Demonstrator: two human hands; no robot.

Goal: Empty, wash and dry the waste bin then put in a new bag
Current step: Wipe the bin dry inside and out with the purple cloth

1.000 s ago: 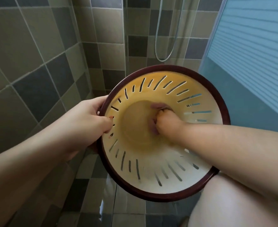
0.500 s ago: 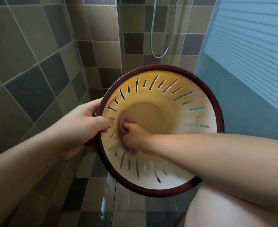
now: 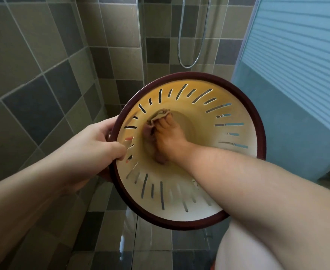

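The cloth (image 3: pixel 150 133) lies partly hidden under the right hand (image 3: pixel 168 139).

Two bare forearms, sleeveless, hands (image 3: pixel 94 145) ungloved

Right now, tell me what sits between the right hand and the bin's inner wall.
A crumpled cloth, held by the right hand against the bin; head view.

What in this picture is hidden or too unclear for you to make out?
All in the head view:
- The bottom of the bin: partly hidden by the right hand and the cloth it grips.
- The fingers of the left hand: hidden outside the bin's rim, only the thumb shows.
- The shower hose: cut off by the top edge.
- Whether the bin is wet: too unclear to tell.
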